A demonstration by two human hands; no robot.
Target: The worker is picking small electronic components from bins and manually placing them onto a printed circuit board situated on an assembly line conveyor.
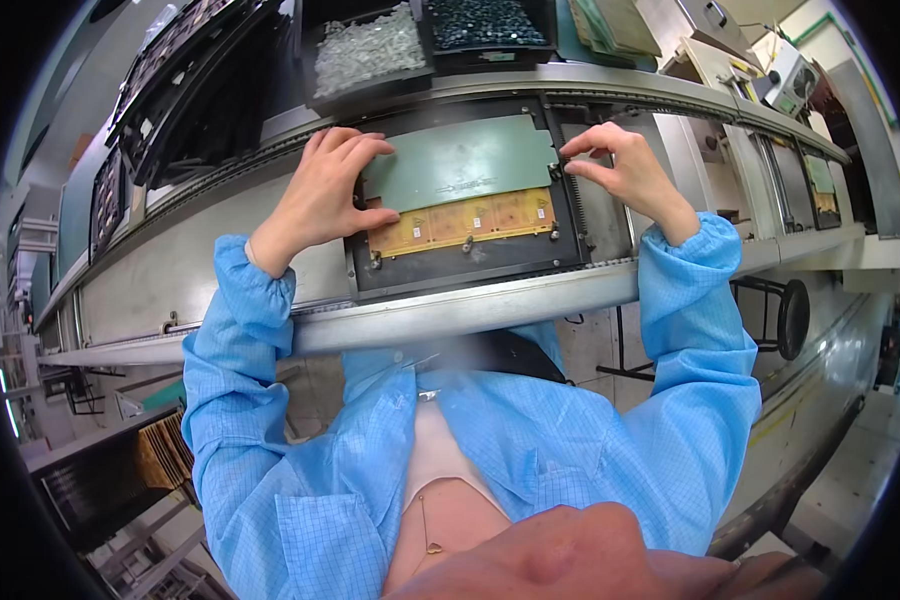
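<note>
In front of me a flat green plate (460,160) lies over the upper part of a copper-yellow circuit board panel (450,228). Both sit in a black frame (450,272) fitted with small metal clamps. My left hand (320,190) is at their left edge, open, thumb well apart from the fingers. Its thumb tip lies on the panel, while its bent fingertips reach the green plate's edge. My right hand (632,172) is by the plate's right edge, thumb and forefinger curved with a gap between them, close to a small dark clamp (556,171).
Metal conveyor rails (470,318) run across, before and behind the frame. Beyond stand a black bin of clear pieces (370,50) and another bin of dark small parts (488,24). Black racks or trays (195,95) are stacked far left. A round stool (793,320) stands right.
</note>
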